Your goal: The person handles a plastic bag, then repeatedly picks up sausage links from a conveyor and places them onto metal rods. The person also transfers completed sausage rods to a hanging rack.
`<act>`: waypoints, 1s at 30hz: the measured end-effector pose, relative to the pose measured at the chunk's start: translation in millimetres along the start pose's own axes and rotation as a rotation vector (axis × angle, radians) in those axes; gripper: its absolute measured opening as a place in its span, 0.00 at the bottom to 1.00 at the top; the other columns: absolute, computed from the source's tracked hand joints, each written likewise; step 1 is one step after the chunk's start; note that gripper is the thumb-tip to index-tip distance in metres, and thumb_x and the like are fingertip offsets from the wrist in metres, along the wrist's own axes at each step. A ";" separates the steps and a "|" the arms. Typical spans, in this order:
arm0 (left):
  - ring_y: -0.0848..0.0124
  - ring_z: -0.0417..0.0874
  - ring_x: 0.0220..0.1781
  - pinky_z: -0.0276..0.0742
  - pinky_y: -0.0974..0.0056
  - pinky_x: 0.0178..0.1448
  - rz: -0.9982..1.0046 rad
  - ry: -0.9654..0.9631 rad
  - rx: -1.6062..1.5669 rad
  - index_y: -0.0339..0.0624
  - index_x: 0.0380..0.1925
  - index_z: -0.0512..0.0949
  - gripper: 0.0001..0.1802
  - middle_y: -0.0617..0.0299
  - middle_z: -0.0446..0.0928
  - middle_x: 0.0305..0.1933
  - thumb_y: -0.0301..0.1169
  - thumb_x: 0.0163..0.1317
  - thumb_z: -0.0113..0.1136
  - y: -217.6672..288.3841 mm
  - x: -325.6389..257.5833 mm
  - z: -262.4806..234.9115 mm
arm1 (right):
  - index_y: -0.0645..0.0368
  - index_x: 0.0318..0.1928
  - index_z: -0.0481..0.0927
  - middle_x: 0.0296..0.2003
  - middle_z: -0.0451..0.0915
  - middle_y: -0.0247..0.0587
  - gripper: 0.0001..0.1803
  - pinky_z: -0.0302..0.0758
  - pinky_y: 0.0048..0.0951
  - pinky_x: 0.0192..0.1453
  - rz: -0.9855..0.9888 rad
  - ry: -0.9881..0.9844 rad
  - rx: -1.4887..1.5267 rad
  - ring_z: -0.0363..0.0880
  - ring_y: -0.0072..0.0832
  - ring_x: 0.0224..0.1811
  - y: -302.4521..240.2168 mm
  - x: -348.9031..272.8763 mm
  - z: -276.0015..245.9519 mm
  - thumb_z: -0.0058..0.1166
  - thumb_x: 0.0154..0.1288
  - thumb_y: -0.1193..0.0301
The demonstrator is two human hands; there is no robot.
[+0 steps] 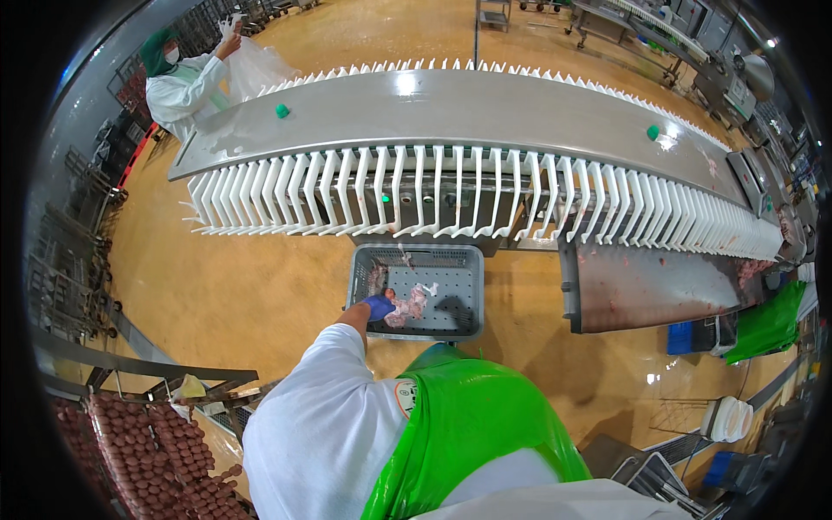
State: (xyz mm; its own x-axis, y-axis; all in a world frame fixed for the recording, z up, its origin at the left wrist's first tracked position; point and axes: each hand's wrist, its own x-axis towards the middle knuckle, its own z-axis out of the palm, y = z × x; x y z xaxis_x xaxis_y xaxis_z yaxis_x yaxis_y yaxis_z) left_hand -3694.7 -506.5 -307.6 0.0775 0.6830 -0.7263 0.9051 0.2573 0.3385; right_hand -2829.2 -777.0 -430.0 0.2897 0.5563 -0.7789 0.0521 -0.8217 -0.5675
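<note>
Wearing a blue glove, my left hand (379, 307) reaches down inside a grey perforated plastic crate (354, 286) on the floor. Its fingers are closed at the edge of some pale pink, wet-looking meat scraps (407, 309), and their tips are partly hidden. The scraps lie along the crate's bottom, with a few smaller bits near its far wall. My right hand is out of sight.
Above the crate runs a long steel machine (468, 104) edged with white plastic hooks (347, 186). A steel tray (650, 290) stands at right. Linked sausages (147, 442) hang at lower left. A co-worker (178, 91) in white holds clear plastic at far left.
</note>
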 end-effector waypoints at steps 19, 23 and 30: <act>0.52 0.74 0.61 0.67 0.54 0.65 0.182 0.080 0.296 0.43 0.53 0.77 0.28 0.48 0.75 0.59 0.49 0.68 0.36 42.9 -23.3 27.1 | 0.56 0.40 0.75 0.28 0.69 0.33 0.15 0.67 0.31 0.25 -0.011 0.037 0.042 0.69 0.26 0.27 -71.5 70.5 -37.2 0.50 0.66 0.57; 0.52 0.68 0.67 0.61 0.55 0.71 -0.029 0.142 -0.014 0.47 0.57 0.75 0.27 0.49 0.70 0.65 0.50 0.68 0.41 78.0 -47.6 27.9 | 0.54 0.43 0.75 0.31 0.70 0.33 0.16 0.64 0.32 0.23 0.037 -0.092 -0.056 0.71 0.26 0.27 -94.4 69.8 -47.2 0.50 0.65 0.56; 0.52 0.70 0.66 0.63 0.55 0.69 -0.059 0.067 0.000 0.44 0.53 0.77 0.25 0.47 0.71 0.62 0.47 0.68 0.41 72.4 -77.3 69.9 | 0.51 0.50 0.74 0.32 0.70 0.32 0.19 0.62 0.32 0.22 -0.012 -0.112 -0.317 0.71 0.26 0.26 -180.6 51.8 -46.9 0.51 0.63 0.55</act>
State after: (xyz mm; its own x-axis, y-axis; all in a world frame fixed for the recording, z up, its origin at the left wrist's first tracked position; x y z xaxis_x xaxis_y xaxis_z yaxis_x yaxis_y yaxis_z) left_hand -3605.9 -588.4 -268.7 -0.0038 0.7107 -0.7035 0.9072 0.2984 0.2965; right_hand -2778.7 -605.6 -355.3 0.1813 0.5618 -0.8072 0.3546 -0.8029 -0.4792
